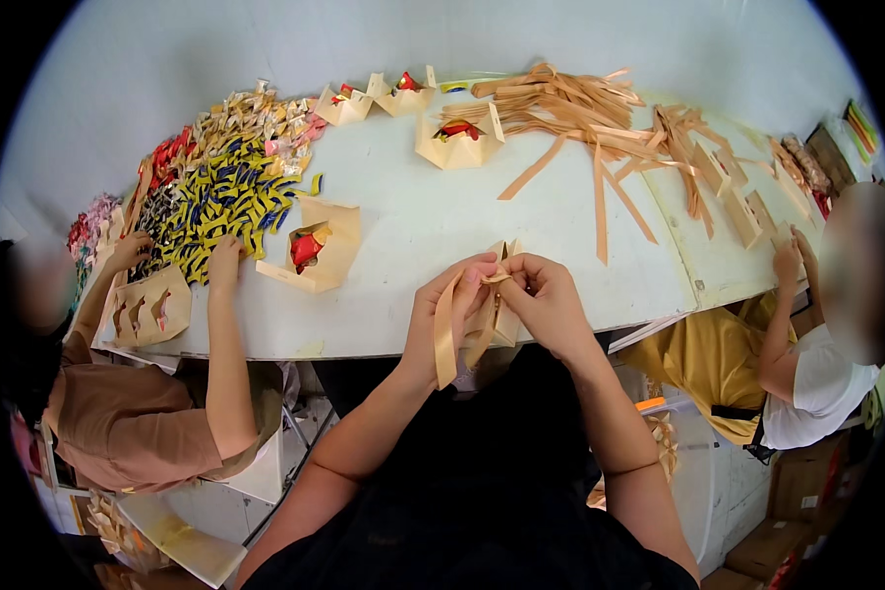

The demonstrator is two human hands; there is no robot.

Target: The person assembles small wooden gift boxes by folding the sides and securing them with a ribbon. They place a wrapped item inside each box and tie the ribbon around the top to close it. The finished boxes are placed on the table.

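Observation:
At the table's near edge, both my hands meet over a small cream paper box (502,327). A shiny tan ribbon (445,339) runs through my fingers at the top of the box, and one end hangs down in front. My left hand (441,303) pinches the ribbon from the left side. From the right, my right hand (549,303) has its fingertips closed on the same ribbon. Whether the ribbon is knotted there is hidden by my fingers. Farther left stands an open cream box (336,258) with a red and gold wrapped piece (308,248) inside.
Wrapped sweets (231,192) are heaped at the left, where a co-worker's hands (224,258) reach in beside a box with cutouts (147,313). More filled boxes (459,147) stand at the back. Loose ribbons (560,108) lie back right. Another co-worker (787,261) handles boxes at the right.

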